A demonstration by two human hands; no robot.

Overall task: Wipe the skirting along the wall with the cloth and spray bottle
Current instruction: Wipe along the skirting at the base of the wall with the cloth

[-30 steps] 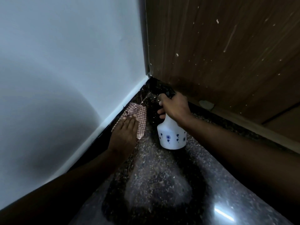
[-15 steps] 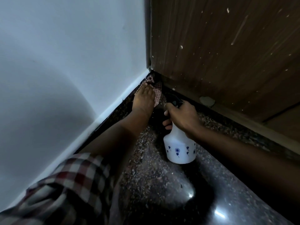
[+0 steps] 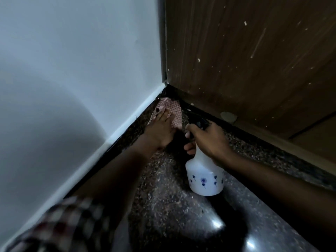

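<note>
Dark speckled stone floor (image 3: 172, 224) fills the near part of the view, with a blurred checked sleeve (image 3: 60, 220) at its near left edge. Further in, the white spray bottle (image 3: 205, 175) with small blue flowers is upright at the middle of the floor. I cannot tell if its base touches the stone. The right hand (image 3: 209, 140) has its fingers curled round the neck and the black trigger head.

Beyond it, the left hand (image 3: 160, 130) lies with straight fingers pressed flat on the pink checked cloth (image 3: 172, 110). The cloth is against the dark skirting (image 3: 125, 137), at the foot of the white wall (image 3: 72, 60), very near the far corner where the brown wooden panel (image 3: 245, 60) begins.

One second ago the cloth was further back along this skirting. It has now slid up to the corner, while the bottle has kept almost the same place. I judge this stretch is nearly finished. The skirting looks black and dull, and I see no wet shine on it.
</note>
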